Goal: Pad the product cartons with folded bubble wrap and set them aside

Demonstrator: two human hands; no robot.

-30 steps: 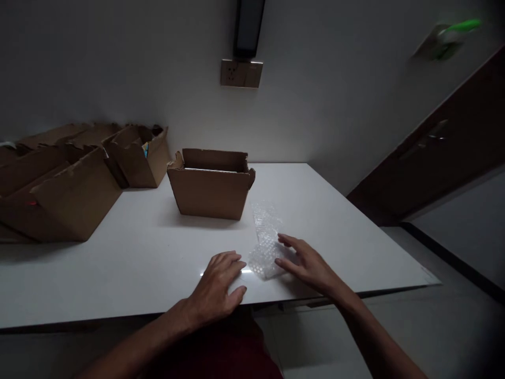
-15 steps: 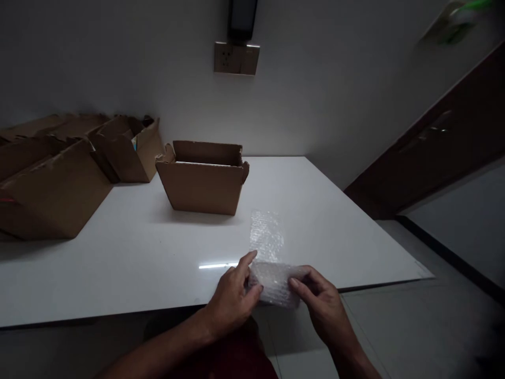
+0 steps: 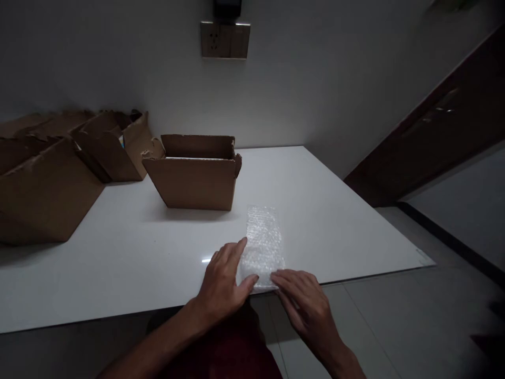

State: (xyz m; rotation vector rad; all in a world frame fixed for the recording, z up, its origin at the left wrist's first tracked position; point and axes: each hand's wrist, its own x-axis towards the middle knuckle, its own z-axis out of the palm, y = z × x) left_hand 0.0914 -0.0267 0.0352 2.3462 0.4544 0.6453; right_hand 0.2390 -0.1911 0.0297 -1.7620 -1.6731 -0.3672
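Observation:
A clear sheet of bubble wrap (image 3: pixel 263 239) lies lengthwise on the white table, its close end at the front edge. My left hand (image 3: pixel 224 279) rests along the left side of the wrap. Its fingers stretch forward and its thumb is spread, the tip touching the wrap near the close end. At the close right corner, my right hand (image 3: pixel 305 300) has its fingers extended over the wrap. The right thumb is apart, lower down by the table edge. Whether anything lies inside or under the wrap, I cannot tell.
An open cardboard box (image 3: pixel 193 184) stands behind the wrap, something white inside. More brown boxes, one of them a large box (image 3: pixel 51 195), crowd the left side. The white table (image 3: pixel 335 226) ends in front of me. A wall socket (image 3: pixel 225 41) is above, a dark door (image 3: pixel 434 121) at right.
The wrap that was lifted and bunched between both hands now lies flatter on the table. My right hand has shifted left and its fingers have straightened. The view has tilted slightly.

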